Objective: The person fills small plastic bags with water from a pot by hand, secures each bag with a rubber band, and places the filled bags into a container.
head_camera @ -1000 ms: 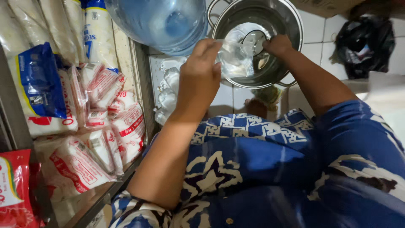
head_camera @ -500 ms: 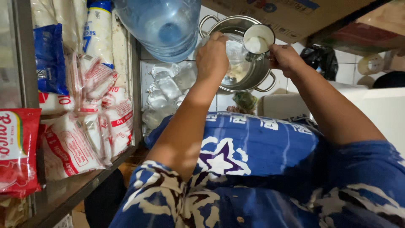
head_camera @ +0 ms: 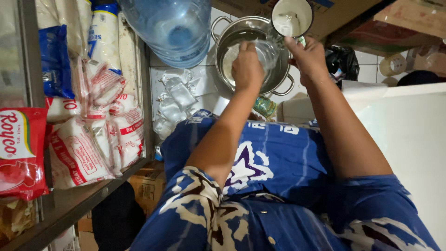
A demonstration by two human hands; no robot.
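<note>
since half a second ago our right hand (head_camera: pixel 309 58) has lifted the small round white-lined cup (head_camera: pixel 291 17) higher, up past the far rim of the shiny steel pot with two loop handles (head_camera: pixel 232 37). that hand's fingers are curled around the cup from below, and the cup tips toward the clear plastic bag (head_camera: pixel 268 52). our left hand (head_camera: pixel 247 67) is closed in a pinch on the bag's near edge and holds the bag over the pot's mouth, between both hands. left of the left hand stands a big translucent blue water jug (head_camera: pixel 172 30). below the jug lie small clear filled plastic pouches (head_camera: pixel 174 100) on the white tiled worktop (head_camera: pixel 204 100). further left, white and red packets (head_camera: pixel 93 135) sit on a metal shelf (head_camera: pixel 83 197).
</note>
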